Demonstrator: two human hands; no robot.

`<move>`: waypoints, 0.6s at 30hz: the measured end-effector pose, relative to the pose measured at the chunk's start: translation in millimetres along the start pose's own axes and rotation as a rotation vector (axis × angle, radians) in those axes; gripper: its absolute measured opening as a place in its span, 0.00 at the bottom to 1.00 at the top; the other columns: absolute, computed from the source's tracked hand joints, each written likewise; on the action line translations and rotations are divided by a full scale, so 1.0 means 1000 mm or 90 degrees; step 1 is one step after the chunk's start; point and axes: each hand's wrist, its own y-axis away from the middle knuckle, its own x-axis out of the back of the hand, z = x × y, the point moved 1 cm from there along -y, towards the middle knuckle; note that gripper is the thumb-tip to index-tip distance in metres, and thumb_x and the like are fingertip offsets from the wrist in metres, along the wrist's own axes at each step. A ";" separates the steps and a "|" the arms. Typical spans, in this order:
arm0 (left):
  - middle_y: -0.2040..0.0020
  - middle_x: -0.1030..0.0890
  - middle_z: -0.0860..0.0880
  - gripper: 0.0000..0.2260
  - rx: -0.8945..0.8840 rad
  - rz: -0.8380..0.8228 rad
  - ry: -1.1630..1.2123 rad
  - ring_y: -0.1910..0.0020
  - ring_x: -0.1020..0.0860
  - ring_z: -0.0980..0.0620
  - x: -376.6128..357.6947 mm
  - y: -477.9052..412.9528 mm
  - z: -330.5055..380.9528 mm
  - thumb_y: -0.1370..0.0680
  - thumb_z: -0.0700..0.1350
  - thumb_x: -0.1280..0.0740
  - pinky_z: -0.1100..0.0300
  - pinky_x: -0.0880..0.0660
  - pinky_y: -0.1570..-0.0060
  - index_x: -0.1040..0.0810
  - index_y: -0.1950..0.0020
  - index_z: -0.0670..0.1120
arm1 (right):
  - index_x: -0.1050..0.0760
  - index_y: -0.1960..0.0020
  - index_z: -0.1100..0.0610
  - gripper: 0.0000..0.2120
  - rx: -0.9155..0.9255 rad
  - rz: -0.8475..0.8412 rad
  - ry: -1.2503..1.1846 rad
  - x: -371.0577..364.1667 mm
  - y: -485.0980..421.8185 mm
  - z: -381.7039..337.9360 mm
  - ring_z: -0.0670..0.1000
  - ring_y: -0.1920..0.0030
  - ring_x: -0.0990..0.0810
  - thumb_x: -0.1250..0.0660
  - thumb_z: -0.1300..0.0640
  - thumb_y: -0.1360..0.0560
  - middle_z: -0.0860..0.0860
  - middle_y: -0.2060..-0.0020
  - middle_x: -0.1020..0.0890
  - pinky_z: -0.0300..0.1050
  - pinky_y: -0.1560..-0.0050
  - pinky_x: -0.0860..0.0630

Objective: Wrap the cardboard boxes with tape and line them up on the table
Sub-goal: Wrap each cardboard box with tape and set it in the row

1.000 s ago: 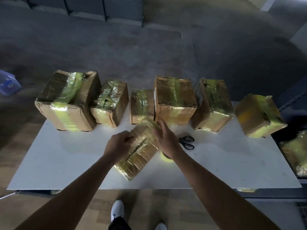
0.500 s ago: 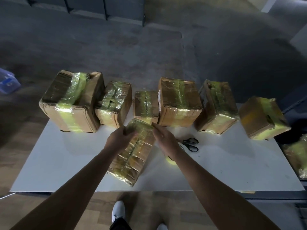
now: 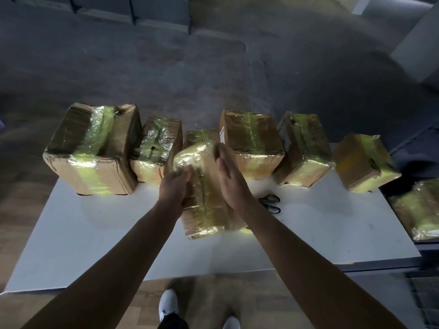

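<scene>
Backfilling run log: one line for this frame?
left hand: grips wrapped box | right hand: flat on its side | row: six boxes behind | scissors: on table

Six taped boxes stand in a row along the far side of the table [image 3: 95, 233]. From left to right they are the first box [image 3: 92, 150], second box [image 3: 156, 148], third box [image 3: 199, 136], fourth box [image 3: 251, 138], fifth box [image 3: 304, 148] and sixth box [image 3: 363, 162]. A seventh box [image 3: 206, 198] is in front of the third box. The left hand [image 3: 174, 186] holds its left side, and the right hand [image 3: 230, 179] lies flat on its right side. The scissors [image 3: 270, 203] lie just right of the right hand. An eighth box [image 3: 418, 210] sits past the table's right end.
</scene>
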 end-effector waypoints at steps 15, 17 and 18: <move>0.53 0.14 0.48 0.14 -0.010 -0.154 0.147 0.55 0.16 0.49 0.012 -0.031 0.012 0.20 0.55 0.36 0.56 0.20 0.65 0.21 0.42 0.49 | 0.21 0.44 0.50 0.19 -0.354 -0.141 -0.123 0.058 -0.001 0.037 0.47 0.48 0.16 0.30 0.39 0.29 0.46 0.50 0.15 0.38 0.51 0.21; 0.49 0.15 0.48 0.23 0.016 -0.204 0.134 0.52 0.16 0.49 0.010 -0.032 0.014 0.24 0.61 0.35 0.56 0.19 0.63 0.24 0.36 0.47 | 0.20 0.49 0.49 0.11 -0.337 -0.096 -0.097 0.057 -0.004 0.036 0.45 0.52 0.16 0.30 0.43 0.27 0.44 0.54 0.14 0.35 0.56 0.22; 0.46 0.16 0.48 0.27 0.028 -0.233 0.123 0.50 0.16 0.50 0.010 -0.032 0.015 0.26 0.64 0.35 0.55 0.19 0.62 0.26 0.34 0.48 | 0.20 0.49 0.48 0.09 -0.327 -0.085 -0.100 0.057 -0.005 0.037 0.44 0.53 0.16 0.30 0.46 0.26 0.43 0.55 0.14 0.33 0.58 0.23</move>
